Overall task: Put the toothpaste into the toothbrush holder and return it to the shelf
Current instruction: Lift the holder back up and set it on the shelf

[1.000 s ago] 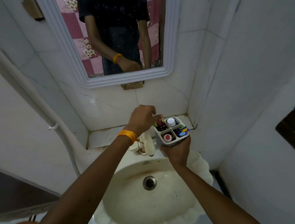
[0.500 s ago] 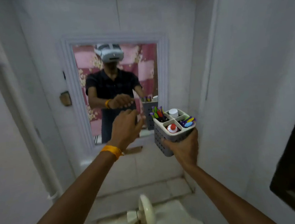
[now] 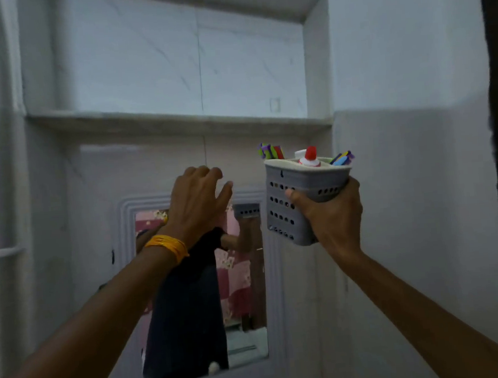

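**Holder loaded, shelf placement left**

Toothpaste [image 3: 310,156] already standing in the holder [image 3: 299,198], red cap poking above the rim between bundles of toothbrushes [image 3: 271,151]. First half of the task done, by the look of it. Holder gripped from below and behind in the right hand [image 3: 331,212], grip closed around its lower wall, held up just under the right end of the shelf [image 3: 176,120]. Left hand [image 3: 196,202] raised beside it, grip loose and holding nothing. Remaining: lift above the ledge, set down, let go.
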